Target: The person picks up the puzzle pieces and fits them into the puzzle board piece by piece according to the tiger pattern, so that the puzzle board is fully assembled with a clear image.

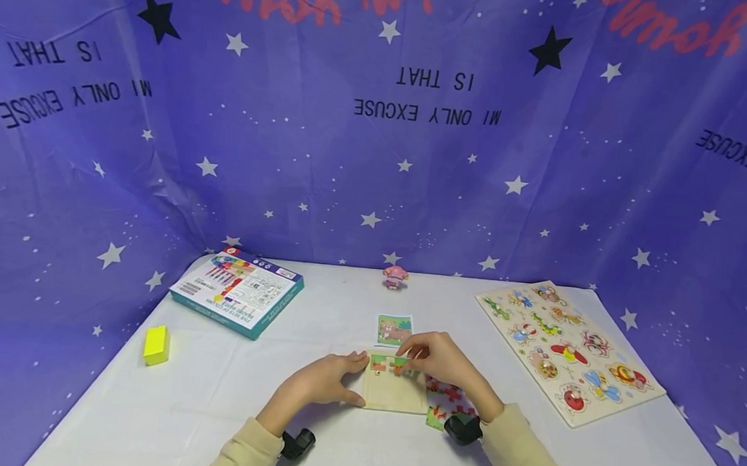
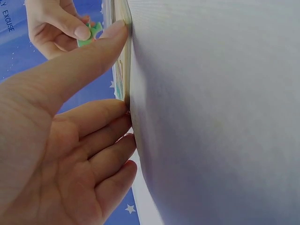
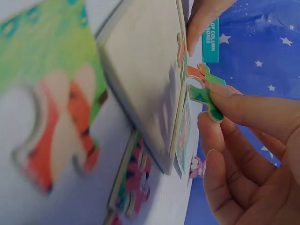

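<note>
Your right hand (image 1: 439, 361) pinches a green puzzle piece (image 3: 201, 96) between thumb and fingers, near the wooden tray's (image 1: 395, 397) far edge. Your left hand (image 1: 322, 380) — thumb and fingers spread wide — touches the tray's left side. Placing appears to be in hand. The next move likely calls for aligning its edge with the corner piece (image 1: 378, 363), then pressing flat.

Puzzle tray (image 1: 393, 397) central on table (image 1: 101, 427); picture card (image 1: 394, 331) behind it, figurine (image 1: 395, 278) farther back. Jigsaw pieces (image 1: 436, 416) right of tray. Left: toy box (image 1: 237, 289), block (image 1: 157, 345) nearer front. Far right: insect puzzle board (image 1: 568, 351).
</note>
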A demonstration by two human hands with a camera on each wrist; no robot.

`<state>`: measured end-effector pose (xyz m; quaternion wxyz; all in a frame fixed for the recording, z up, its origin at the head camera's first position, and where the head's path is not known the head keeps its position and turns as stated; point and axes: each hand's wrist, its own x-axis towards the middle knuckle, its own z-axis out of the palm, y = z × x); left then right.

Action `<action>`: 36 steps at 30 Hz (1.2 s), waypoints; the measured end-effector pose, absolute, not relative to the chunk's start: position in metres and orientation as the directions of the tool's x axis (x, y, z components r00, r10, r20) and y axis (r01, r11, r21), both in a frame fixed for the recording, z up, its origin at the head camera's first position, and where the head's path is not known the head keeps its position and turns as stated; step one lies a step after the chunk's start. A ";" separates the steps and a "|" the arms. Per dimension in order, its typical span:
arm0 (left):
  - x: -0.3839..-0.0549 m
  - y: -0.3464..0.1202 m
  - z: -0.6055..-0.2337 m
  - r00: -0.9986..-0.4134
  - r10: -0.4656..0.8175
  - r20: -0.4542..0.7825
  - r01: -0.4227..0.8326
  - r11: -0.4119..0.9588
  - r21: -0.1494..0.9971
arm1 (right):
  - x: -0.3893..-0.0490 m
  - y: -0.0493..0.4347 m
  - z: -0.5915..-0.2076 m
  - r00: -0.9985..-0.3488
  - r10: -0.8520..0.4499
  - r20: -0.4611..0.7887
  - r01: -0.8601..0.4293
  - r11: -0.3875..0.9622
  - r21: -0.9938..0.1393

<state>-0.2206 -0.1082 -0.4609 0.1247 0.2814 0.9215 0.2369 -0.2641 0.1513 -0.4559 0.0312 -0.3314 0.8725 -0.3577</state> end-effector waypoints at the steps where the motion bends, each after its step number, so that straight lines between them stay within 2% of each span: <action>1: -0.221 -0.108 -0.461 -0.810 0.578 -0.098 0.460 0.731 0.504 | -0.265 0.150 -0.457 -0.779 -0.601 0.180 -0.556 0.528 -0.642; 21: -0.223 -0.108 -0.462 -0.811 0.577 -0.095 0.466 0.735 0.493 | -0.272 0.132 -0.464 -0.846 -0.521 0.111 -0.465 0.620 -0.632; 36: -0.221 -0.108 -0.461 -0.805 0.587 -0.086 0.476 0.726 0.496 | -0.276 0.128 -0.466 -0.855 -0.509 0.101 -0.463 0.661 -0.590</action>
